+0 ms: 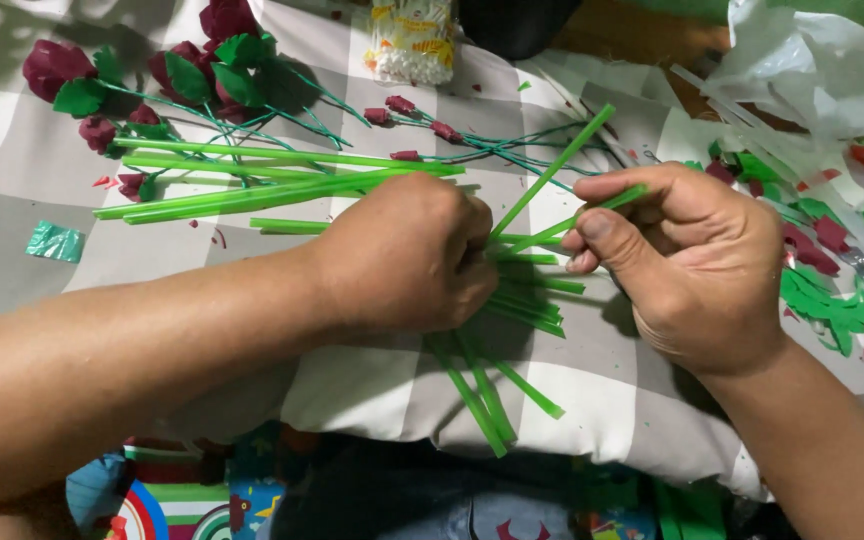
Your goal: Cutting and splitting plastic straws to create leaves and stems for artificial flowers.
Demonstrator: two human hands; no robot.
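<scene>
Left hand fists a fanned bundle of green straws mid-frame, steadying them; right hand pinches one straw to separate it.

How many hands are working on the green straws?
2: the left hand grips a bundle of green straws; the right hand pinches one straw beside it.

Both forearms are bare, with no sleeves, rings, watch or gloves on the left hand or right hand.
</scene>
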